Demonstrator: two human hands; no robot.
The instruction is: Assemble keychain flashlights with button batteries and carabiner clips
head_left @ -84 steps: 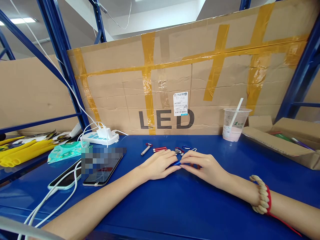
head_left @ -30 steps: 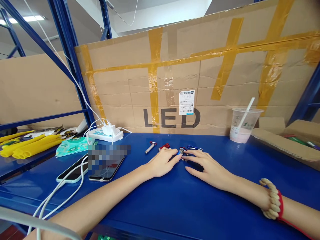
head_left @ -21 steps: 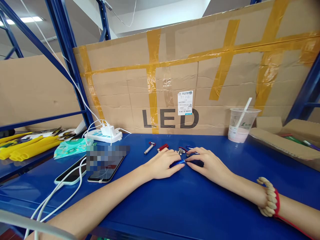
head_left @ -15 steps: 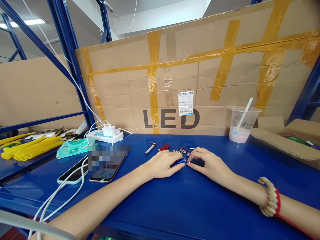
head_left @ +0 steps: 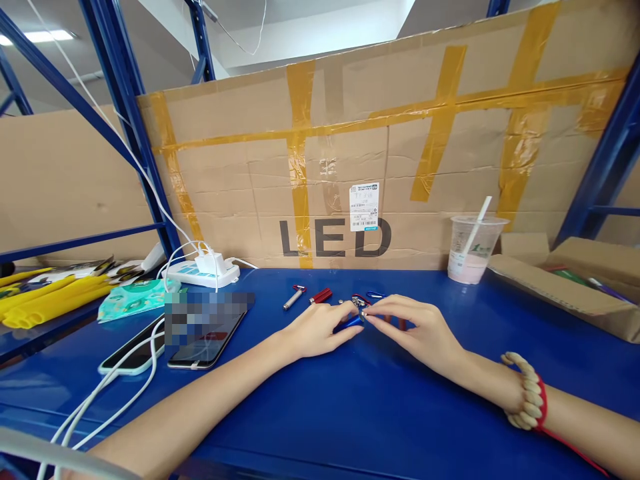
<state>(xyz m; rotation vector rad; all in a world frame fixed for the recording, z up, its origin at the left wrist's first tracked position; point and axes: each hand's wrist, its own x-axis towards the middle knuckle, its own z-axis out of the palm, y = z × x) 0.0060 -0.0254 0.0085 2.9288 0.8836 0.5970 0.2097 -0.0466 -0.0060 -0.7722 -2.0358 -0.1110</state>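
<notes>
My left hand (head_left: 317, 330) lies on the blue tabletop, closed around a small blue metal tube (head_left: 349, 325) that looks like a mini flashlight body. Its end points toward my right hand (head_left: 417, 325), whose thumb and index finger pinch a tiny silvery piece (head_left: 365, 313) at the tube's end. The piece is too small to make out fully. Just behind the fingers are small silvery metal parts (head_left: 359, 302), partly hidden. A red metal tube (head_left: 321, 296), a silver mini flashlight (head_left: 294, 298) with a red clip and a blue carabiner clip (head_left: 376, 295) lie further back.
Two phones (head_left: 210, 340) with white cables lie at left, before a white power strip (head_left: 225, 273) and a teal packet (head_left: 135, 300). Yellow-handled items (head_left: 60, 300) are at far left. A plastic cup (head_left: 473, 250) and an open cardboard box (head_left: 565, 287) stand at right.
My right hand's thumb and index finger have lifted slightly and drawn together at the tube's end. The whole view has shifted a little; my left hand keeps its hold on the blue tube.
</notes>
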